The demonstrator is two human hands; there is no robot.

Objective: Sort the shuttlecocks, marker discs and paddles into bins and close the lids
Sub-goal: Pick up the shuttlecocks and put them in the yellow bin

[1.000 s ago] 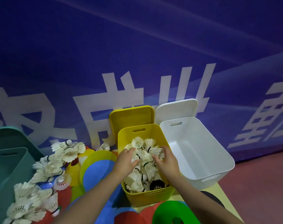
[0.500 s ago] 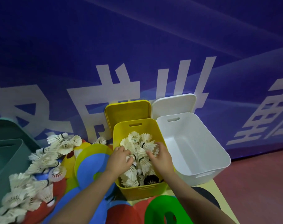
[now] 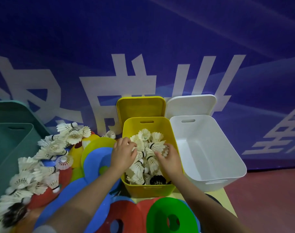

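yellow bin: the yellow bin (image 3: 160, 189) sits dead centre on the table (image 3: 225, 195), piled up with white shuttlecocks (image 3: 147, 148), plus one dark one (image 3: 158, 179) near the front wall
left hand: the left hand (image 3: 124, 153) reaches in over the bin's left rim, fingers bent down into the pile and touching the feathers; honestly can't tell if it's pinching one or just resting on them
right hand: the right hand (image 3: 168, 157) is inside the bin on the right, fingers spread and pretty relaxed, lying on top of the shuttlecocks, not gripping anything that I can see
yellow lid: the yellow lid (image 3: 140, 106) stands upright behind its bin, leaning on the blue wall banner (image 3: 143, 39)
white bin: the white bin (image 3: 227, 165) is just to the right, touching the yellow one, nothing visible inside; its white lid (image 3: 191, 105) is propped up behind it
green bin: the dark green bin (image 3: 10, 148) sits at the far left edge, only partly in frame
loose shuttlecocks: a long heap of loose shuttlecocks (image 3: 42, 165) runs along the left of the table, lying on the discs
marker discs: flat marker discs (image 3: 96, 158) in blue, yellow, red and green overlap left of and in front of the yellow bin; a green disc (image 3: 170, 214) with a hole sits nearest the camera
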